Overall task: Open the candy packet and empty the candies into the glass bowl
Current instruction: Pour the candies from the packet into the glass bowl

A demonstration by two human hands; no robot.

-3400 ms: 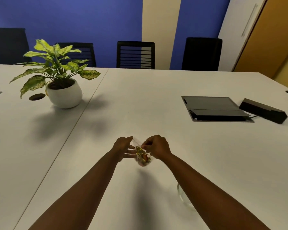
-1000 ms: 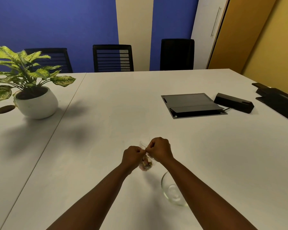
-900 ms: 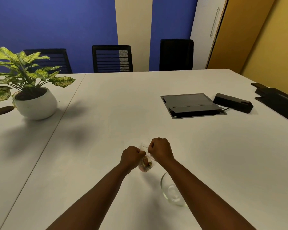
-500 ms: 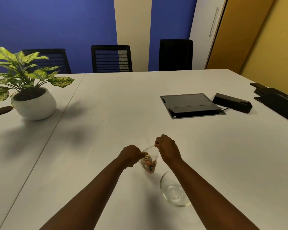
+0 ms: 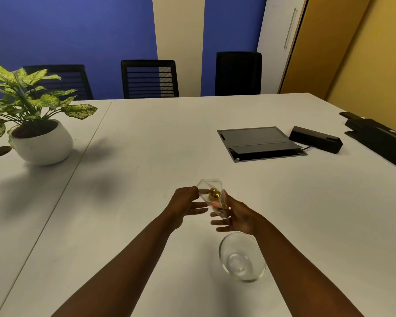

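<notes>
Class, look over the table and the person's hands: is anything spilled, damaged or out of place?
Nothing stands out. The candy packet is held between the left hand and right hand, candies inside, none on the table. The glass bowl sits upright and empty.

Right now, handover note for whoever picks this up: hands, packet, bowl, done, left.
Left hand: pinching the candy packet near its top, other fingers loose.
Right hand: cradling the packet's lower part from the side, fingers spread.
Candy packet: clear, held above the table between both hands, mouth looks open and points up and away; candies inside.
Glass bowl: on the table just nearer than the hands, under the right forearm, empty.
Done: packet appears opened.
Left: bring the packet over the bowl, tip it, empty the candies in.
</notes>
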